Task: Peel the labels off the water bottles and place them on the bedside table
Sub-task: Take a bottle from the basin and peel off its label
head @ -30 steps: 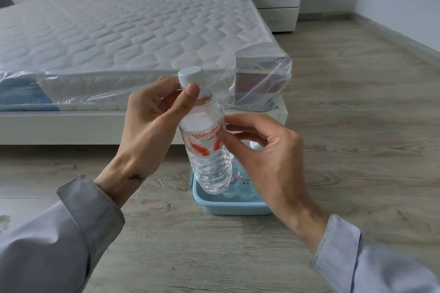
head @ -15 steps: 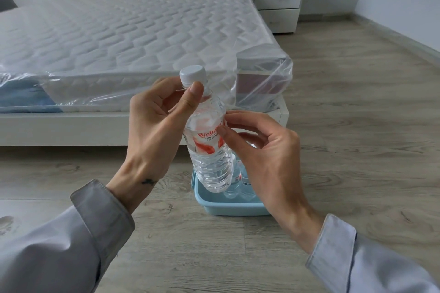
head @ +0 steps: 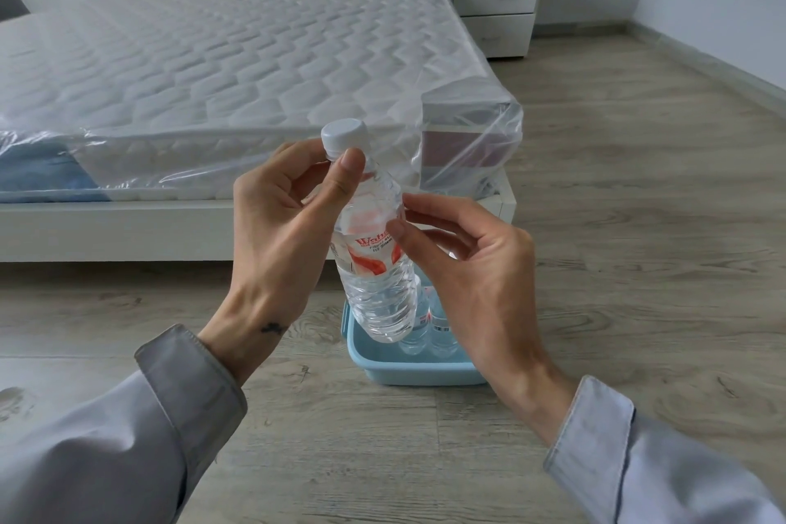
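Tilted slightly now, the clear ribbed plastic water bottle (head: 374, 268) is gripped at its neck by the left hand (head: 280, 234) above the light-blue plastic tub (head: 408, 368), while its thin red-printed label (head: 370, 255), slippery and flimsy-looking, is pinched at the edge by the right hand (head: 472, 268).

Upright, labelled water bottle (head: 374, 264)

My one head-worn camera looks forward and down, close over both hands (head: 383, 251), across floor (head: 616, 225) toward the bed (head: 212, 68).
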